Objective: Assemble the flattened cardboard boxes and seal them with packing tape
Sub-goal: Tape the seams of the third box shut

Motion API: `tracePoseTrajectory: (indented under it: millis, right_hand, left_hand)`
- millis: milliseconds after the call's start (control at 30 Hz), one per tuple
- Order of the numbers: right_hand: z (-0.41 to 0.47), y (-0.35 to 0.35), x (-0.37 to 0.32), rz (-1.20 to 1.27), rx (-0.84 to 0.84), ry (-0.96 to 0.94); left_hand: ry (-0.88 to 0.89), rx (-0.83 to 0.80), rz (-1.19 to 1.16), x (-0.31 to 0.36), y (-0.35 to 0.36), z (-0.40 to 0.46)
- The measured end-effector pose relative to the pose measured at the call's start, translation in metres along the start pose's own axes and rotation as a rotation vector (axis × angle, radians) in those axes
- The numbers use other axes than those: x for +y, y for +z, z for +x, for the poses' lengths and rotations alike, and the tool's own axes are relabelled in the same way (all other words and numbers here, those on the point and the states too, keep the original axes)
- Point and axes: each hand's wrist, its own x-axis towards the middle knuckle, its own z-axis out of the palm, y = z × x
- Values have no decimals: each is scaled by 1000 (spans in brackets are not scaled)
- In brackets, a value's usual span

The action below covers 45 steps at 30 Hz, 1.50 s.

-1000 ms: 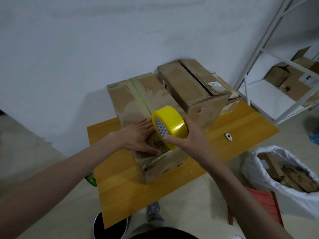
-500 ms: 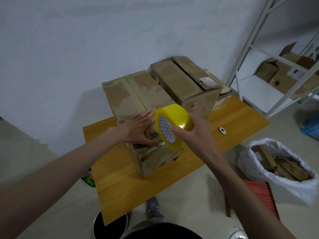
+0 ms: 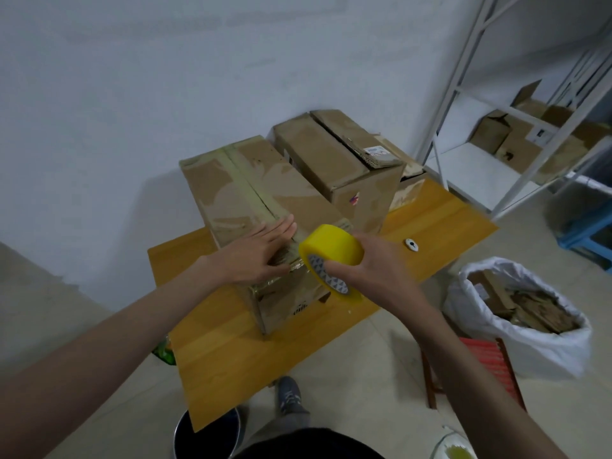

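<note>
1. a long box [image 3: 265, 207] lies on the wooden table [image 3: 231, 352], its top flaps closed along a middle seam.
2. the left hand [image 3: 261, 256] lies flat on the near end of the box top, fingers straight and together, pressing down over the seam.
3. the right hand [image 3: 374, 270] grips a yellow tape roll [image 3: 331, 250], thumb through the core and fingers curled over the outer rim.
4. the roll sits at the near end of the box, just beside the left fingertips; whether the tape is stuck to the box i cannot tell.
5. a second box [image 3: 344, 160] stands behind, touching the first.
6. a small white disc [image 3: 411, 244] lies on the table to the right.
7. a white bag [image 3: 516, 313] of cardboard scraps sits on the floor, and a white shelf [image 3: 480, 167] holds more boxes.
</note>
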Motion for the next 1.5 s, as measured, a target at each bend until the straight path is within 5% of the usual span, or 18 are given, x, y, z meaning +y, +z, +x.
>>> tracePoseTrajectory:
  millis: [833, 1500]
  right_hand:
    - [4, 96, 55, 330, -143, 207]
    - [27, 106, 39, 476, -134, 155]
  left_hand:
    - [-8, -7, 16, -37, 8, 11]
    - [35, 3, 23, -70, 13, 20]
